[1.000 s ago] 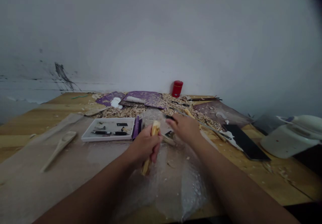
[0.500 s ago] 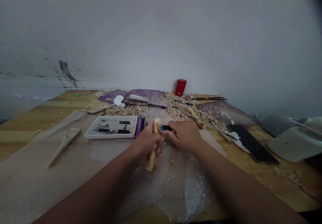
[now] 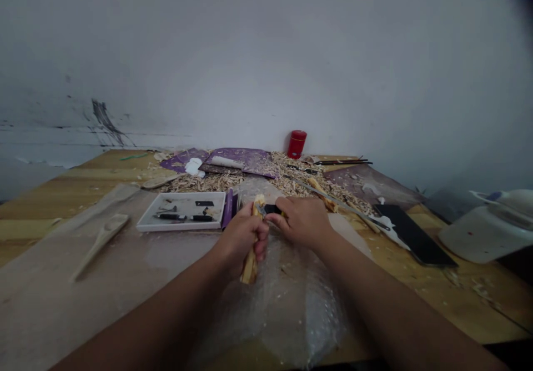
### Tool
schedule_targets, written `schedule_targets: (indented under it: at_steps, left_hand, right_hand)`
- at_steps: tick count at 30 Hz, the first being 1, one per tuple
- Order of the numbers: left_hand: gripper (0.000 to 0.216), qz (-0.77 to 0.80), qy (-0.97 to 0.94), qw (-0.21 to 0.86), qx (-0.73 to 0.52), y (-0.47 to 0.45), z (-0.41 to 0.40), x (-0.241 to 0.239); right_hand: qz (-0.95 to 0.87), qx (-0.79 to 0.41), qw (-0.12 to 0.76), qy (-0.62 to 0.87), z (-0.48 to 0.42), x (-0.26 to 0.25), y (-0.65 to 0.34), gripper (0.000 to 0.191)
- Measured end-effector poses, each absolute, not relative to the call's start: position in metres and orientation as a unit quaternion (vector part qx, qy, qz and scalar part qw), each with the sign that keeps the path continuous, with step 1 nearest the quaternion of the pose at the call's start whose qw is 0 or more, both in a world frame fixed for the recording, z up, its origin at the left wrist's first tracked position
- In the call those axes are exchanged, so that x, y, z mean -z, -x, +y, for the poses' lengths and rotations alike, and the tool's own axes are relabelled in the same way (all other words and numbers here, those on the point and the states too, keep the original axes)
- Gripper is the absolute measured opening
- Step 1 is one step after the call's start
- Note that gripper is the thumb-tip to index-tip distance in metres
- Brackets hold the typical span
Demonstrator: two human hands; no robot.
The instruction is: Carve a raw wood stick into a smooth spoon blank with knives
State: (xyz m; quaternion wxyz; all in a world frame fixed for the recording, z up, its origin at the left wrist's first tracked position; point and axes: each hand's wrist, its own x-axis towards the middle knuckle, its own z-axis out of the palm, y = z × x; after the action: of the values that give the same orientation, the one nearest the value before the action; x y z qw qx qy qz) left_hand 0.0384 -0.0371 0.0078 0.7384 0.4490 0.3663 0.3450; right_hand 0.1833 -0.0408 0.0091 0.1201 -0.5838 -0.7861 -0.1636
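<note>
My left hand [image 3: 245, 236] is wrapped round a pale yellowish stick of wood [image 3: 250, 268], which stands tilted with its upper end away from me. In my right hand [image 3: 303, 218] is a knife [image 3: 272, 209] with a dark handle and a short metal blade. The blade lies against the wood just above my left fingers. Under both hands spreads clear bubble wrap [image 3: 287, 299]. Close to my left hand is a white tray [image 3: 144, 224] that holds a black pen-like tool [image 3: 202, 217] and small dark pieces.
A wooden spoon [image 3: 102, 243] lies at the left. Wood shavings [image 3: 216, 182] cover the back of the table, near a purple sheet [image 3: 256, 160] and a red can [image 3: 297, 144]. On the right are a metal ruler-like strip [image 3: 345, 204], a black phone [image 3: 410, 237] and a white pot [image 3: 474, 237].
The knife blade has shifted slightly left across the wood. My left fingers sit a little differently on the stick. The whole view has drifted slightly.
</note>
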Motion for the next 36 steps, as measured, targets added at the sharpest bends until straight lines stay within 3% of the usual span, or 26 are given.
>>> schedule_targets:
  at_steps: [6, 9, 13, 21, 30, 36]
  left_hand:
    - [0.026, 0.351, -0.408, 0.761, -0.362, -0.039, -0.047, -0.014]
    - [0.024, 0.277, -0.401, 0.804, -0.342, -0.036, -0.056, -0.018]
    - [0.020, 0.251, -0.398, 0.806, -0.359, -0.031, -0.050, -0.014]
    - [0.021, 0.248, -0.412, 0.786, -0.388, -0.031, -0.035, -0.005]
    - [0.048, 0.318, -0.463, 0.732, -0.385, -0.034, -0.037, -0.008]
    - [0.047, 0.340, -0.469, 0.708, -0.404, -0.038, -0.039, -0.008]
  right_hand:
    - [-0.755, 0.149, 0.132, 0.625, -0.032, -0.010, -0.195, 0.053]
    - [-0.628, 0.154, 0.187, 0.740, -0.019, -0.013, -0.234, 0.057]
    - [-0.624, 0.147, 0.284, 0.713, -0.017, -0.014, -0.251, 0.055]
    - [-0.779, 0.102, 0.174, 0.593, -0.037, -0.006, -0.187, 0.051]
    - [-0.817, 0.086, 0.132, 0.555, -0.041, -0.008, -0.183, 0.052]
    - [-0.799, 0.109, 0.123, 0.579, -0.043, -0.010, -0.180, 0.054]
